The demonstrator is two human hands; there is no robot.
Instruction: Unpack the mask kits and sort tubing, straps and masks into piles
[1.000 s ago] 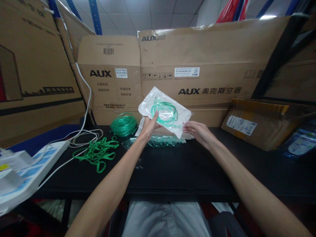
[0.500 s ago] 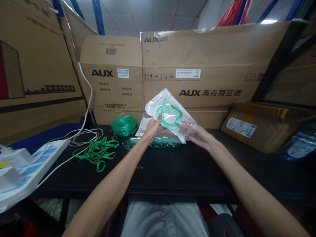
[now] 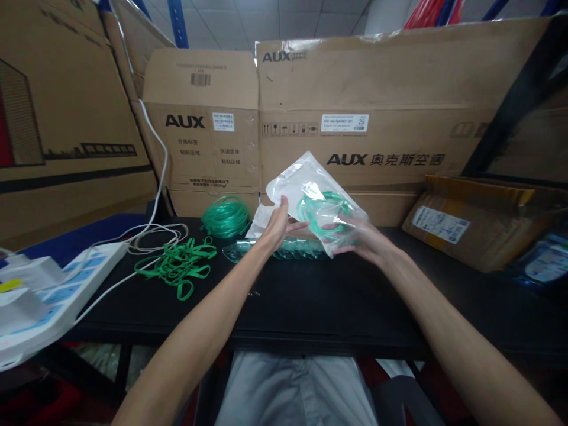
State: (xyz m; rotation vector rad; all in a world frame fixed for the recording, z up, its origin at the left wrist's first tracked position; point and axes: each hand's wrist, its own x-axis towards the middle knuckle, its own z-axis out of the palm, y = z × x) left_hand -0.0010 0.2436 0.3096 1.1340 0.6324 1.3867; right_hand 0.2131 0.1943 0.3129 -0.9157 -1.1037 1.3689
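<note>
A white pouch with a clear front [image 3: 295, 177] is raised over the table, tilted with one corner pointing up. Inside it a coil of thin green tubing [image 3: 306, 213] lies toward the lower right. My right hand [image 3: 366, 239] grips the pouch's lower right part, its fingers around the film and the coil. At the lower left edge is my left hand [image 3: 276, 229], thumb up and apart from the stretched fingers, which reach along the pouch. Behind and below, clear green plastic pieces in a row [image 3: 302, 248] lie on the table [image 3: 328, 302].
A larger coil of green tubing [image 3: 226, 216] and a heap of green elastic straps [image 3: 180, 263] lie to the left. Further left are a white power strip [image 3: 80, 296] and cables. Cardboard panels [image 3: 377, 77] form the back; a taped box [image 3: 465, 222] stands right.
The tubing coil has shifted right within the pouch, toward my right hand. My left thumb has come off the coil to the pouch's left side, and its fingers have straightened. The view shifted slightly.
</note>
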